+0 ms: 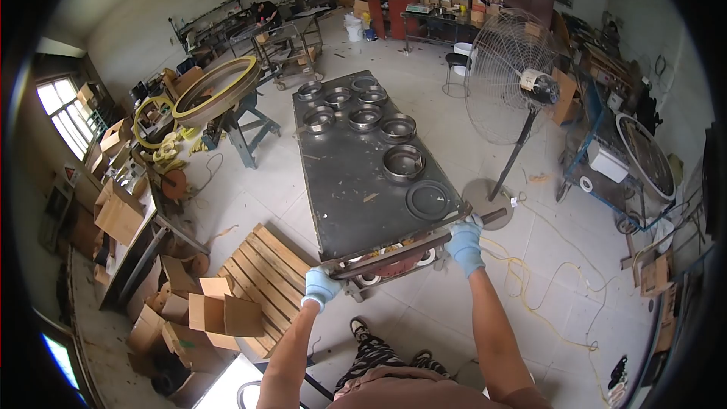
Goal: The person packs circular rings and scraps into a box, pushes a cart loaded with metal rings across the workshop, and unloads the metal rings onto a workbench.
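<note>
My left hand (322,288), in a light blue glove, is closed round the left end of a dark metal push bar (401,254). Toward the bar's other end my right hand (464,245), gloved alike, grips it too. The bar runs along the near edge of a long cart (341,201) with a dark flat top. Several round metal rings (403,161) stand on its far part. A flat dark ring (428,201) lies near the right front corner. Beneath the top, partly hidden, are some white and reddish items.
A wooden pallet (265,280) and open cardboard boxes (225,310) lie to the left. On the right stands a large fan (522,83), with a yellow cable (522,273) across the floor. A stand holds a big yellow-edged ring (216,91). A person (266,15) is far back.
</note>
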`<action>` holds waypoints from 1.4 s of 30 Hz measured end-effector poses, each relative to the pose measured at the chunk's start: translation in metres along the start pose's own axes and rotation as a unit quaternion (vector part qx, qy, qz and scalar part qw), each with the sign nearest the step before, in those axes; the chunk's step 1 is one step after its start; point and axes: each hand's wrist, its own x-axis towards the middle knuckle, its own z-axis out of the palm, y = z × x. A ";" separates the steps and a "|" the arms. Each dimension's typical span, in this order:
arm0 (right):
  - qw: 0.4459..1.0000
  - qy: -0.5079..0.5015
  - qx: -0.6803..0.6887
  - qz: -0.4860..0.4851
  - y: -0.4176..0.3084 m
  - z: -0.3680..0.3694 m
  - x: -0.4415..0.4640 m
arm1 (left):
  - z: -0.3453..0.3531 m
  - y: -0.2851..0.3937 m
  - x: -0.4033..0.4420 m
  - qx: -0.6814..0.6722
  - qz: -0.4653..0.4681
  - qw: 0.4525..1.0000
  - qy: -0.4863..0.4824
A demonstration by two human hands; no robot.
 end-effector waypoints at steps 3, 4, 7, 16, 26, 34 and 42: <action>1.000 0.000 0.010 0.003 -0.001 0.004 -0.001 | 0.001 -0.005 -0.001 -0.010 0.005 1.000 -0.005; 1.000 0.002 0.022 0.005 -0.001 0.000 0.000 | -0.003 0.001 -0.003 -0.037 0.005 0.999 0.001; 1.000 0.001 0.025 0.003 -0.001 -0.009 -0.004 | -0.016 0.024 -0.011 -0.061 0.004 0.998 -0.004; 0.999 -0.022 0.037 0.010 -0.007 -0.021 -0.005 | -0.020 0.031 -0.017 -0.022 0.052 0.997 0.058; 0.998 -0.055 0.019 0.010 -0.009 -0.026 -0.002 | -0.018 0.029 -0.017 -0.019 0.053 0.997 0.060; 0.998 -0.063 0.027 0.010 -0.006 -0.022 -0.001 | -0.009 0.016 -0.012 -0.020 0.098 0.993 0.065; 0.998 -0.045 0.034 0.007 -0.005 -0.016 0.005 | -0.012 0.023 -0.009 -0.011 0.096 0.993 0.069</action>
